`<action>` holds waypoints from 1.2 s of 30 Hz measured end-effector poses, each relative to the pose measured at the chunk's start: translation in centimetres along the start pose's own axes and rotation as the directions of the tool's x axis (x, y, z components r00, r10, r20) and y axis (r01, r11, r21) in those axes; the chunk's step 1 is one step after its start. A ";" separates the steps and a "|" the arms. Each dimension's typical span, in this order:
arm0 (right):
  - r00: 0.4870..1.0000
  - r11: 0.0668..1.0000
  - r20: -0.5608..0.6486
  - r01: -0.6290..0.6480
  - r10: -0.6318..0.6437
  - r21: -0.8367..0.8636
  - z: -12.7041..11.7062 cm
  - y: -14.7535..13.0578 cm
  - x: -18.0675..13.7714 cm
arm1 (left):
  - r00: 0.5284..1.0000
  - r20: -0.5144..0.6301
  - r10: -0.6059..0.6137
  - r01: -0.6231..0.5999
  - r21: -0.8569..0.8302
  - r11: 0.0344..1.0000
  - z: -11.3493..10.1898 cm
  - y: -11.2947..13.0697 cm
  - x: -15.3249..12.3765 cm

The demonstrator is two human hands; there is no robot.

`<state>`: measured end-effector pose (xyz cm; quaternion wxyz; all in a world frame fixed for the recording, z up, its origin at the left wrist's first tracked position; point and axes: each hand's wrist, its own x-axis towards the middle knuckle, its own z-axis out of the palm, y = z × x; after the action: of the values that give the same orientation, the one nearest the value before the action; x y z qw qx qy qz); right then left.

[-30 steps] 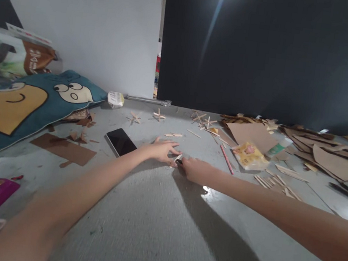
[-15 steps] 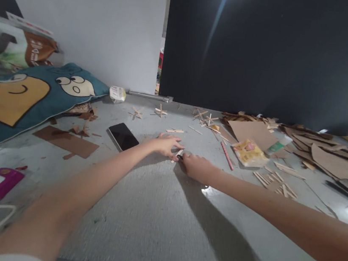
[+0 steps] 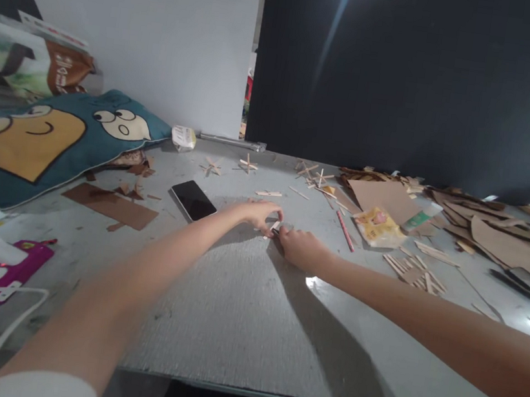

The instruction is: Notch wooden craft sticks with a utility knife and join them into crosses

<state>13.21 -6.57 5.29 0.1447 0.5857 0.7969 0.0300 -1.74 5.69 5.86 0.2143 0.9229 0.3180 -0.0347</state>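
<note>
My left hand (image 3: 261, 215) is curled in a C shape on the table, its thumb and fingers around a small pale wooden stick (image 3: 275, 226). Close beside it on the right, my right hand (image 3: 300, 247) is closed around a small dark tool (image 3: 277, 230). Only the tool's dark tip shows, pointing at the stick, so its kind is hidden by my fingers. Just beyond my left hand lie a few flat sticks (image 3: 268, 193). A black-screened phone (image 3: 192, 201) rests to the left of my left wrist.
Crossed-stick pieces (image 3: 249, 164) stand farther back. On the right are a red pencil (image 3: 345, 230), a yellow packet (image 3: 378, 228), a green-and-white tube (image 3: 421, 218), loose sticks (image 3: 414, 273) and cardboard (image 3: 507, 247). A blue cushion (image 3: 105, 154) and a purple corded device (image 3: 16, 270) lie left.
My left hand's fingers have drawn into a tighter curve around the stick. My right hand stays beside it with the dark tool. The view has shifted slightly, showing more of the table's front edge.
</note>
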 end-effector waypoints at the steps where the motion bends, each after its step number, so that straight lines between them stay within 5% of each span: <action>1: 1.000 1.000 -0.005 0.001 -0.001 -0.005 0.0 -0.1 0.0 | 1.000 0.012 -0.001 0.001 0.012 1.000 -0.1 0.0 0.1; 10: 1.000 1.000 -0.028 0.005 -0.005 -0.011 0.0 -0.3 -0.2 | 0.995 0.083 -0.056 0.046 0.115 0.992 -0.9 1.1 1.5; 20: 0.997 0.998 -0.069 -0.030 0.026 -0.051 0.7 -1.0 -0.6 | 0.994 0.020 -0.106 0.104 0.104 0.989 -0.6 1.5 1.7; 28: 0.990 0.998 -0.138 -0.016 0.007 -0.066 1.0 0.7 -1.2 | 0.988 -0.127 -0.083 0.027 -0.397 0.917 2.1 0.8 -1.4; 36: 0.968 0.998 -0.244 -0.061 0.062 0.013 1.7 1.2 -1.5 | 0.947 -0.308 -0.093 -0.034 -0.383 0.923 4.1 1.8 -3.8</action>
<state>15.17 -7.86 4.20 0.0428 0.6024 0.7902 0.1043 -3.39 0.49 3.60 0.3355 0.8514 0.3633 0.1750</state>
